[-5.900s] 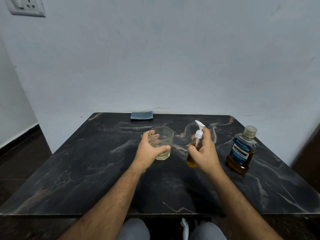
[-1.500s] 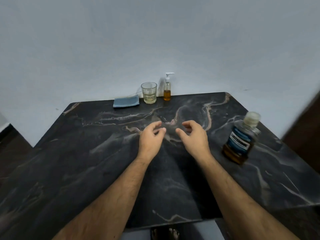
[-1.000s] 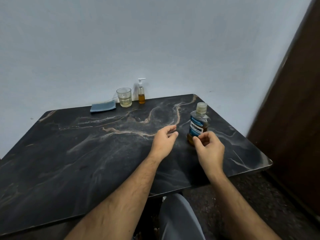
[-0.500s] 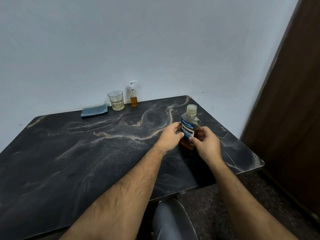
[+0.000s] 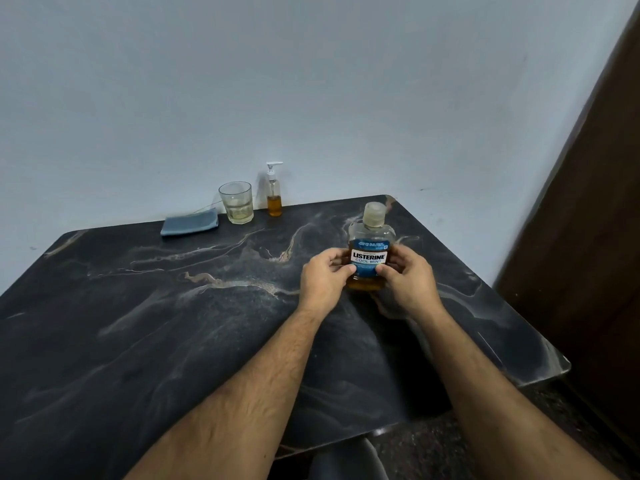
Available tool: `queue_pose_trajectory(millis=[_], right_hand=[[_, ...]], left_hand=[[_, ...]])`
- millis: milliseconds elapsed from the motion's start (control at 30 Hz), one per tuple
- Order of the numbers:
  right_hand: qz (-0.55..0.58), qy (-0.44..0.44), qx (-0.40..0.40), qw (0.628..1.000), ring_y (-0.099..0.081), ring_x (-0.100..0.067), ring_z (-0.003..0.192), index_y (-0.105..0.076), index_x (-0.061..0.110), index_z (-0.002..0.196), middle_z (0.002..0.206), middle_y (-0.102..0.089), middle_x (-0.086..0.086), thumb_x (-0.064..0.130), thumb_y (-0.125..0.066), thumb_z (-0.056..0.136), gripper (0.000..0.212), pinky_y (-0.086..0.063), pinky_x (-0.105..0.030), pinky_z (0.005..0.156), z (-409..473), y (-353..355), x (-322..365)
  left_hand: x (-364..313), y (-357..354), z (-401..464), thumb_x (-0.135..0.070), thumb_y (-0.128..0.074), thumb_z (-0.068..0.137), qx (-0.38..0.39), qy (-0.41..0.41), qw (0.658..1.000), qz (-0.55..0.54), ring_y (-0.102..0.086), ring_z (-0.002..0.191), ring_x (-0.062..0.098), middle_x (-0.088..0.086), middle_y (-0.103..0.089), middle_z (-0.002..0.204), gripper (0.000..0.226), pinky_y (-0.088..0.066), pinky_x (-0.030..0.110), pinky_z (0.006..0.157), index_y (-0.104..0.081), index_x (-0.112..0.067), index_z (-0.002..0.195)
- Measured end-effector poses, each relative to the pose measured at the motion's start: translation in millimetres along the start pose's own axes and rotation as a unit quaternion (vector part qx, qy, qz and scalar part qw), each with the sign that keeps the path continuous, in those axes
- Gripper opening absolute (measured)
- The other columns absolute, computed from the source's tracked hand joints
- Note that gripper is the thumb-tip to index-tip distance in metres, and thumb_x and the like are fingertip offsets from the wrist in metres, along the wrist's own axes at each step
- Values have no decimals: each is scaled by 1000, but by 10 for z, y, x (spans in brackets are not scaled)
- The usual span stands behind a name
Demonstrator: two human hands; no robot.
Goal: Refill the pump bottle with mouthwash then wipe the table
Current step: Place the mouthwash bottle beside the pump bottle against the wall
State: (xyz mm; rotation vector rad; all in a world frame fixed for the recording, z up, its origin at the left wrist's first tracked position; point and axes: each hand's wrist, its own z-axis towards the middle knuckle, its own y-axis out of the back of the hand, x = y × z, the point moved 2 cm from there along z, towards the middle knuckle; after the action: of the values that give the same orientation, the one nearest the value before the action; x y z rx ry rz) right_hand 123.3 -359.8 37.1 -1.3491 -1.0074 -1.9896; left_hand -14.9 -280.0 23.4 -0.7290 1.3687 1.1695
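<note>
A: Between the two hands, on the right side of the surface (image 5: 145,341), stands the mouthwash bottle (image 5: 370,251). That is new: a second or so ago both hands hung empty over the middle of the surface and the bottle stood alone off to the right.

B: And the grip now?

A: The left hand (image 5: 325,278) presses the bottle's left flank and the right hand (image 5: 408,277) its right flank, thumbs across the blue label. So each grip is clamped on the bottle, which is upright, cap (image 5: 374,214) on, amber liquid low in its base. Whether it has left the surface I cannot tell.

B: Where is the pump bottle (image 5: 274,194)?

A: Well beyond the left hand, against the back wall, its white pump head fitted and amber liquid in its lower part. The glass (image 5: 236,202) stands just left of it with a little pale liquid, and the folded blue cloth (image 5: 189,225) lies further left. All three were moved back there; some seconds ago the glass and the pump bottle were in the hands at mid-surface.

B: What does that say about the task?

A: My reading: with the pump bottle put away closed, the pouring looks finished, and this bottle is being taken up to be tidied. The wiping has not begun, since the cloth lies untouched.
</note>
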Motion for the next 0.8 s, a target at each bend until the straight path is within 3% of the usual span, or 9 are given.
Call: queue_pose_trajectory(millis=[200, 667, 800], right_hand=[[25, 6, 50, 998, -67, -15, 108, -60, 7, 128, 118, -71, -6, -6, -63, 90, 40, -53, -34, 99, 740, -478, 117], [-37, -12, 65, 997, -66, -18, 112, -57, 13, 132, 122, -69, -4, 2, -64, 91, 43, -53, -44, 101, 2499, -1433, -221], [-51, -14, 71, 996, -63, -20, 116, -54, 13, 135, 128, -66, -7, 1, -60, 94, 43, -52, -40, 102, 2778, -1553, -247]], left_hand=[[-21, 359, 697, -13, -71, 87, -49, 4, 999, 24, -67, 96, 4, -6, -72, 107, 32, -59, 34, 88, -67, -18, 119], [535, 546, 2458, -15, -72, 87, -111, 16, 994, 19, -68, 97, 9, -1, -73, 107, 29, -59, 37, 87, -68, -16, 115], [662, 509, 2799, -16, -72, 87, -123, 8, 992, 30, -69, 97, 11, 0, -74, 107, 31, -59, 39, 88, -68, -15, 117]])
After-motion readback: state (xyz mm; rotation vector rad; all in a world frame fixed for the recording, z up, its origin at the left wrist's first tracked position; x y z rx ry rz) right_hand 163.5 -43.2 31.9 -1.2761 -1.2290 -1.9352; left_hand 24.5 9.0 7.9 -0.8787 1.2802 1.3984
